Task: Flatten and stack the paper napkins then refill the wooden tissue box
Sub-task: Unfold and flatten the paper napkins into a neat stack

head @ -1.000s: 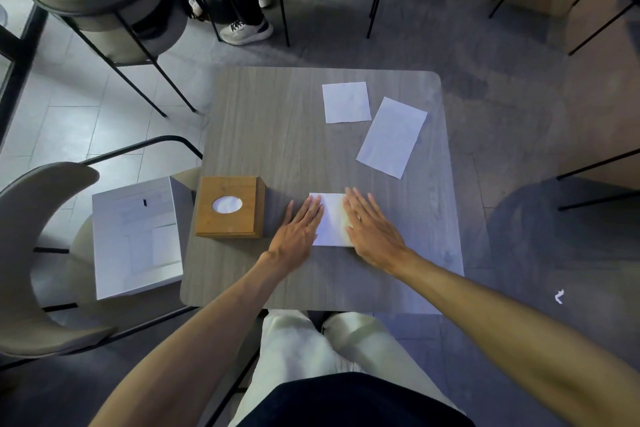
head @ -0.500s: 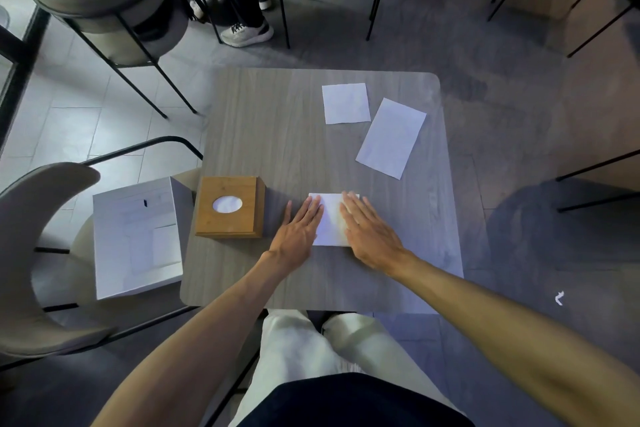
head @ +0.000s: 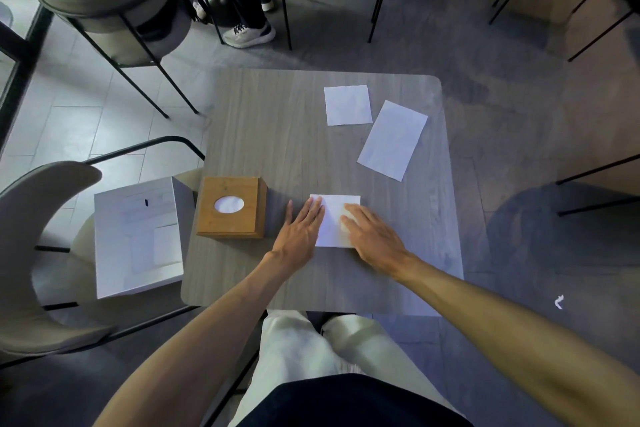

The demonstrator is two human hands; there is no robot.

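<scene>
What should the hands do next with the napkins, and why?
Probably the right hand should lift and reach for the tilted napkin, while the left hand holds the near napkin down. Both hands lie flat on the near napkin, which already looks smooth. The tilted napkin and the square napkin lie apart at the far side, unstacked.

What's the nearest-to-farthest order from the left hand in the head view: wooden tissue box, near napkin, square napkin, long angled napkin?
1. The near napkin, under the fingertips of the left hand.
2. The wooden tissue box, just to the hand's left.
3. The long angled napkin and the square napkin, far right of the table: too close to call.
</scene>
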